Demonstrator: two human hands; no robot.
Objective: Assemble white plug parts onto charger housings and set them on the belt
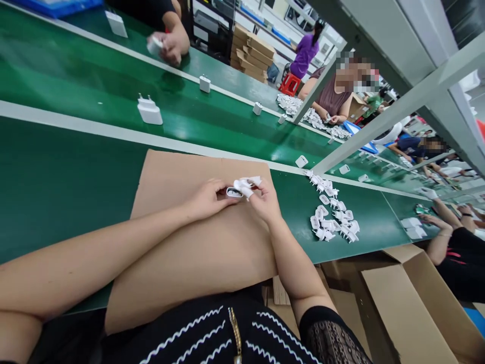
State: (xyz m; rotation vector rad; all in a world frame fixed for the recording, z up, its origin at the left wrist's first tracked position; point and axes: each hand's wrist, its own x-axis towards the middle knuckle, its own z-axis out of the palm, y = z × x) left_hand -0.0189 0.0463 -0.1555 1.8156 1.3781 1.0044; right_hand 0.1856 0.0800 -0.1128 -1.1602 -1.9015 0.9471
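Observation:
Over a brown cardboard sheet (197, 242) on the green bench, both my hands meet. My left hand (210, 198) is closed around a small white charger shell (234, 192) with a dark opening. My right hand (265, 199), fingertips wrapped in white tape, pinches a white plug part (248, 183) against that shell. A heap of several white plug parts (333, 218) lies on the green surface to the right of my right hand.
A white charger (149, 111) and other white pieces (204, 83) stand on the green conveyor belt (94, 81) beyond. Other people's hands work across the belt and at right. An open cardboard box (413, 303) sits at lower right. Grey metal frame bars (379, 121) cross the right.

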